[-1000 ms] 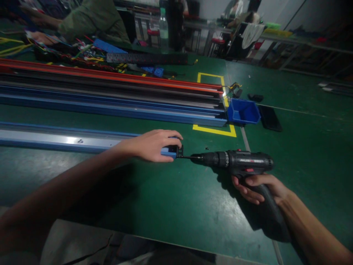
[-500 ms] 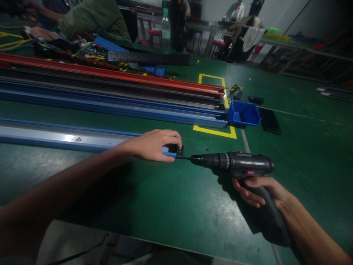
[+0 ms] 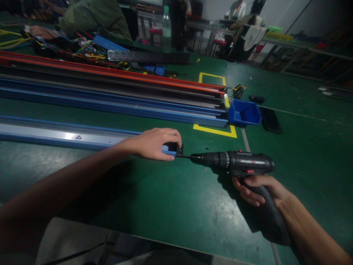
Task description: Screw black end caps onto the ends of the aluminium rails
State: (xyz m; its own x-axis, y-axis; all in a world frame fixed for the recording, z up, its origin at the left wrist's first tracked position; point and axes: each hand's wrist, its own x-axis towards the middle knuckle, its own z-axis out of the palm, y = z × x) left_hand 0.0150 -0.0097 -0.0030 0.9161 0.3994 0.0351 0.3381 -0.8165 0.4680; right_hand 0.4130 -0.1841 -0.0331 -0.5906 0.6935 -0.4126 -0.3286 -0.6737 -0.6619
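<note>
My left hand [image 3: 156, 143] is closed over the right end of a long blue metal profile [image 3: 68, 136], thumb on the near side and fingers on the far side. A small black end plate [image 3: 179, 151] sits at that end, partly hidden by my fingers. My right hand [image 3: 256, 189] grips a black cordless drill [image 3: 245, 163] by its handle. The drill lies level and points left; its long thin bit [image 3: 189, 157] reaches the near part of the end plate. Whether a screw is at the tip is too small to tell.
Behind lie several long blue, black and orange profiles [image 3: 138, 99]. A blue bin [image 3: 245, 112] stands at their right end, with a black phone-like slab [image 3: 270, 120] beside it. Small dark bits [image 3: 207, 148] lie near the drill. A co-worker's sleeve [image 3: 93, 20] and wires are at the back left.
Both hands, the profile and the drill hold nearly the same place. The view has shifted very slightly.
</note>
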